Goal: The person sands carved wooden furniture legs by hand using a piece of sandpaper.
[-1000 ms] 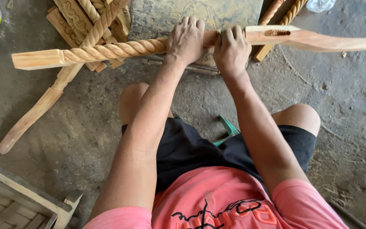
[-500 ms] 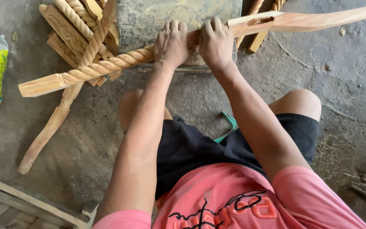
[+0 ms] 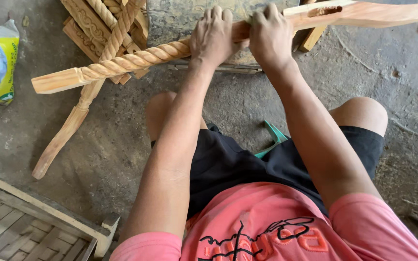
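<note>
Both the left hand and the right hand are closed side by side around the carved wooden post, just right of its rope-twisted stretch.

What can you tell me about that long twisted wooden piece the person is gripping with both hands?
The carved wooden piece is pale, unfinished-looking wood. Its left end is a plain square block, then comes a rope-like spiral, and to the right a smooth flat section with a slot cut in it, running out of view. It lies nearly level, tilted up to the right, over a worn block. The left hand and right hand clasp it side by side from above. It crosses over other carved pieces.
</note>
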